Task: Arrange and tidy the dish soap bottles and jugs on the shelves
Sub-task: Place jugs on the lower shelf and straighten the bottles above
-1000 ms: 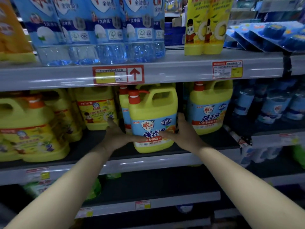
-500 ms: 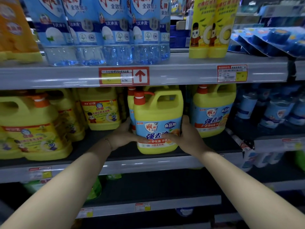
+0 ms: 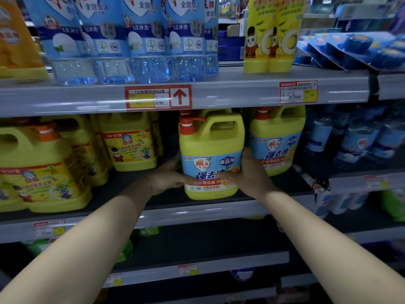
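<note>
A yellow dish soap jug [image 3: 211,148] with a red pump cap and a blue label stands upright near the front of the dark middle shelf [image 3: 166,199]. My left hand [image 3: 169,177] holds its lower left side, thumb across the label. My right hand [image 3: 248,174] grips its lower right side, thumb on the label too. A matching jug [image 3: 277,139] stands just to the right, slightly further back. Another jug stands behind the held one, mostly hidden.
Yellow jugs with orange caps [image 3: 41,167] and a smaller one [image 3: 129,143] fill the shelf's left. Clear blue bottles [image 3: 131,40] and yellow bottles [image 3: 272,36] stand on the upper shelf [image 3: 230,93]. Blue packs [image 3: 361,137] sit at right. The lower shelf [image 3: 197,249] is dark.
The view has shifted so the shelf sits more central. Both hands have stayed on the jug's sides, which still stands at the shelf front.
</note>
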`<act>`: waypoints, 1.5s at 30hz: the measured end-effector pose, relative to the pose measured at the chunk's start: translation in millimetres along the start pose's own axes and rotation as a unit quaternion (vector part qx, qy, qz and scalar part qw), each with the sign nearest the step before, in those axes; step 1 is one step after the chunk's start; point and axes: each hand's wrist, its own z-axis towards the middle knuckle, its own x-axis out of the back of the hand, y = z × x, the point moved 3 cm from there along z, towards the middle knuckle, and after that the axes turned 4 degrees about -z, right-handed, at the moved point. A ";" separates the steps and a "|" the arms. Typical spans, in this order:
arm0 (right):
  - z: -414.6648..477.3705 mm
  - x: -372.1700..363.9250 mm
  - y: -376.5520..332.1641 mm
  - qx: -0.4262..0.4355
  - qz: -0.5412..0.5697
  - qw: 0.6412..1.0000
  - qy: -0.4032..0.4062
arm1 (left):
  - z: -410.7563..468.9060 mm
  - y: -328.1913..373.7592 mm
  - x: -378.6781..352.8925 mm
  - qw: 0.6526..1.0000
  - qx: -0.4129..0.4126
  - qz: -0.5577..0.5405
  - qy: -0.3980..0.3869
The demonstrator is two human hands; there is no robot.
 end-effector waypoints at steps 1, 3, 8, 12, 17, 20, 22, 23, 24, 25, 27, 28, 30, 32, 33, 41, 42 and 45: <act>-0.5 -0.7 -0.6 -0.001 -0.003 1.000 0.000 | 0.2 -1.5 0.2 1.000 0.001 -0.008 0.003; -1.6 -3.5 -3.8 -0.004 -0.012 1.000 -0.006 | -0.4 -2.8 0.3 1.000 0.005 -0.019 0.004; -4.5 -14.8 -10.7 -0.015 -0.012 1.000 -0.021 | -1.4 -0.6 0.1 0.999 0.009 -0.018 0.031; -6.4 -6.9 8.6 -0.052 0.148 0.986 -0.051 | -7.0 -2.1 -5.6 0.998 -0.024 -0.003 0.059; 5.1 19.4 34.7 -0.109 -0.034 0.965 0.238 | -14.1 -5.8 -9.0 0.994 -0.068 -0.020 0.089; 9.7 12.2 38.3 -0.183 -0.041 0.950 0.248 | -15.3 -5.8 -9.3 0.990 -0.086 -0.020 0.106; 12.5 3.3 46.3 -0.221 0.010 0.947 0.234 | -14.6 -7.0 -9.2 0.991 -0.086 -0.022 0.100; 13.5 -0.6 49.6 -0.221 0.025 0.947 0.230 | -13.9 -8.4 -8.8 0.992 -0.081 -0.025 0.094; 14.5 -3.3 51.2 -0.212 0.032 0.949 0.231 | -13.3 -9.0 -8.5 0.993 -0.076 -0.028 0.090; 16.0 -5.1 52.7 -0.201 0.035 0.950 0.237 | -12.5 -9.2 -8.4 0.993 -0.072 -0.030 0.087; 18.2 -7.7 53.6 -0.190 0.040 0.950 0.245 | -10.6 -8.8 -10.0 0.993 -0.071 -0.035 0.083; 18.8 -8.6 53.7 -0.188 0.043 0.950 0.247 | -10.3 -7.8 -12.2 0.993 -0.072 -0.037 0.081; 19.2 -10.2 55.2 -0.182 0.048 0.950 0.248 | -9.3 -6.4 -16.5 0.994 -0.075 -0.035 0.077; 17.7 -10.2 57.3 -0.170 0.048 0.951 0.252 | -7.7 -6.6 -18.3 0.993 -0.079 -0.034 0.078; 16.6 -10.0 59.3 -0.164 0.047 0.952 0.256 | -6.8 -6.9 -18.9 0.993 -0.081 -0.033 0.080; -4.0 14.6 66.4 -0.165 0.026 0.961 0.222 | -3.3 -10.4 -22.9 0.992 -0.087 -0.030 0.086; -5.2 17.9 66.7 -0.164 0.039 0.957 0.236 | -2.9 -10.7 -22.8 0.992 -0.090 -0.029 0.086; -8.3 15.9 56.8 -0.139 0.049 0.958 0.244 | -2.2 -13.0 -21.2 0.989 -0.099 -0.019 0.109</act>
